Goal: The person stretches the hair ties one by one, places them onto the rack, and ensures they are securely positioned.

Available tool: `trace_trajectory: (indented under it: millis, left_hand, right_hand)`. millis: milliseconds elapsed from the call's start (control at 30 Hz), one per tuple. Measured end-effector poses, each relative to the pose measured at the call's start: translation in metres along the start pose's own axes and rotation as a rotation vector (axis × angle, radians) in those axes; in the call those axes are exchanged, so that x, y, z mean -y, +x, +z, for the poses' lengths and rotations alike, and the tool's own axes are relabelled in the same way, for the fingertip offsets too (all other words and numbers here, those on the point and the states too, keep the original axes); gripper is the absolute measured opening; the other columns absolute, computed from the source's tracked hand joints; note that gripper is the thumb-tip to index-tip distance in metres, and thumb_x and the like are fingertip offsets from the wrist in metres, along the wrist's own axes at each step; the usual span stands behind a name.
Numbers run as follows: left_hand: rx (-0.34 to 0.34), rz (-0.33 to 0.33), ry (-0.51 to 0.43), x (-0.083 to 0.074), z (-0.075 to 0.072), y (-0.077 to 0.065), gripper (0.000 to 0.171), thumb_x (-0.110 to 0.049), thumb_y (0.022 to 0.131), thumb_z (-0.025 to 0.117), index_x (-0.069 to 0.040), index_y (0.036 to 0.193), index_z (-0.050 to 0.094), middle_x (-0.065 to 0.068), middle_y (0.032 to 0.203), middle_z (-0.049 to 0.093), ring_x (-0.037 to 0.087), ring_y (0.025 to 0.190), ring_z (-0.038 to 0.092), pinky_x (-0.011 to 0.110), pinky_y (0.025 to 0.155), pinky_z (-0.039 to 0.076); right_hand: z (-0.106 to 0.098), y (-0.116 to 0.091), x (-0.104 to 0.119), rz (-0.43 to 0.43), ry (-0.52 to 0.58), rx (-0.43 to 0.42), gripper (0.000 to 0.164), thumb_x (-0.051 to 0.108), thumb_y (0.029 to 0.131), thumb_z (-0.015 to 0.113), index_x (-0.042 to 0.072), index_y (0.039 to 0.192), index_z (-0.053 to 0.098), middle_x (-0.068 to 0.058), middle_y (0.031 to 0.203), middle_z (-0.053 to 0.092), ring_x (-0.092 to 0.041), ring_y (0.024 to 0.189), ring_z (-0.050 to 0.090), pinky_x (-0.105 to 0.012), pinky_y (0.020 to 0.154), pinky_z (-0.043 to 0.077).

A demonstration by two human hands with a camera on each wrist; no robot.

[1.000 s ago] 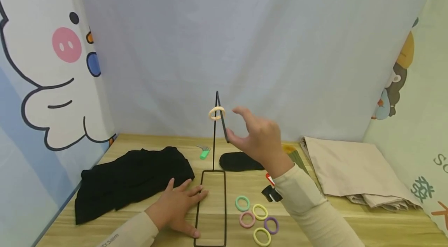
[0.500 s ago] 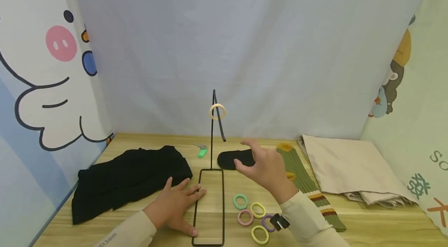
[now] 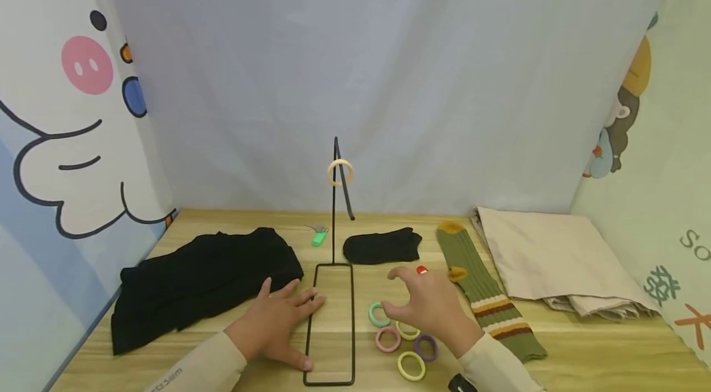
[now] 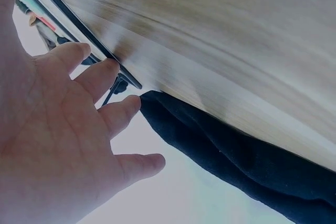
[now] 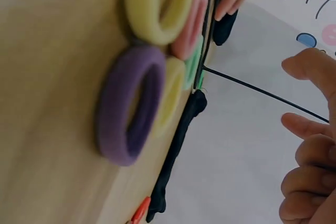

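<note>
My left hand lies with fingers spread across the left side of a black wire stand's rectangular base. From the stand's bent hook hangs a pale orange ring. Over several loose rings is my right hand, thumb and index finger held apart with nothing between them. The right wrist view shows its other fingers curled. Below it are a purple ring, a pink ring, a green ring and two yellow ones, one partly hidden behind the hand in the head view.
Black cloth lies left of the stand. Behind are keys with a green tag and a black sock. To the right lie a green striped sock, folded beige cloth and a small red item, partly covered.
My right hand has come down from beside the hook to just above the loose rings. The orange ring stays on the hook, turned slightly. My left hand keeps its place on the base.
</note>
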State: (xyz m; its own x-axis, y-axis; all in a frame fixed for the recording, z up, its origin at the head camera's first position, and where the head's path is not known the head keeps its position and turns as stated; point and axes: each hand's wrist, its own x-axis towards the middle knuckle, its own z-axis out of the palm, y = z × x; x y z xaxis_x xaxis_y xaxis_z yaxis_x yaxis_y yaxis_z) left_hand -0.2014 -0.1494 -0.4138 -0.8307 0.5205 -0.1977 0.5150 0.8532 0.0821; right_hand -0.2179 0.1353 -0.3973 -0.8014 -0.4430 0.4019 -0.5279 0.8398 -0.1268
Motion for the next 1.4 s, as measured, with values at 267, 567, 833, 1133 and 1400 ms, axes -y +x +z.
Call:
trace_trajectory:
  millis: [267,567,833,1133,1400]
  left_hand:
    - [-0.017,-0.01,0.015,0.002,-0.001,0.001,0.106,-0.083,0.059,0.054,-0.027,0.146,0.03,-0.002,0.15,0.034,0.034,0.139,0.026,0.07,0.101,0.016]
    - [-0.023,-0.007,0.024,0.004,-0.004,0.003,0.105,-0.082,0.059,0.056,-0.027,0.145,0.03,-0.001,0.149,0.034,0.034,0.139,0.025,0.07,0.102,0.015]
    - [0.002,-0.015,0.029,0.001,-0.005,0.002,0.106,-0.082,0.058,0.056,-0.027,0.146,0.03,-0.001,0.15,0.034,0.033,0.139,0.025,0.07,0.102,0.015]
    - [0.0,-0.012,0.025,0.0,-0.003,0.001,0.106,-0.082,0.058,0.057,-0.027,0.145,0.03,0.0,0.149,0.035,0.033,0.138,0.027,0.07,0.101,0.016]
    - [-0.003,-0.007,0.023,0.0,0.0,0.0,0.106,-0.081,0.058,0.057,-0.027,0.145,0.031,0.001,0.149,0.035,0.033,0.138,0.028,0.07,0.101,0.016]
  right_hand:
    - [0.001,-0.013,0.002,0.049,0.048,0.249,0.042,0.055,0.069,0.07,0.021,0.094,0.067,0.01,0.049,0.047,-0.003,0.044,0.03,-0.022,0.041,0.029]
    - [0.009,-0.017,0.003,-0.031,0.011,0.298,0.035,0.057,0.065,0.072,0.024,0.073,0.064,0.016,0.052,0.048,-0.001,0.047,0.037,-0.022,0.04,0.028]
    - [0.012,-0.018,0.007,-0.057,0.039,0.32,0.031,0.051,0.068,0.072,0.024,0.063,0.057,0.018,0.052,0.041,0.0,0.047,0.035,-0.021,0.04,0.028]
    - [0.011,-0.015,0.013,-0.04,0.096,0.43,0.018,0.032,0.068,0.073,0.019,0.073,0.062,0.014,0.053,0.042,-0.003,0.048,0.036,-0.022,0.04,0.03]
    - [0.012,-0.016,0.018,-0.017,0.094,0.479,0.021,0.026,0.065,0.072,0.02,0.078,0.057,0.012,0.056,0.045,-0.004,0.049,0.038,-0.023,0.042,0.032]
